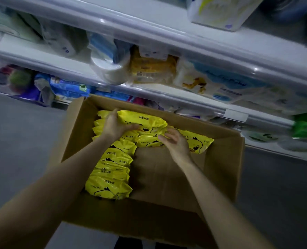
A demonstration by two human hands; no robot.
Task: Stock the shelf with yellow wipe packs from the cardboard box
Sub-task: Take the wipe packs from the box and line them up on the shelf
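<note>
Yellow wipe packs [142, 119], in cardboard box [222, 164]: short lines of black Chinese characters, upside down to the camera, and a short Latin brand word, both too blurred to read surely. Blue-and-white pack [226, 81], on shelf [167, 97]: slanted blue Latin lettering, illegible. White tag [236, 115], on shelf rail: nothing readable.

Box [221, 169] is plain brown cardboard, matt & a bit rough. Wipe packs [143, 121] = glossy yellow plastic film, crinkly. Shelf edges [167, 38] smooth shiny white, prob plastic.
</note>
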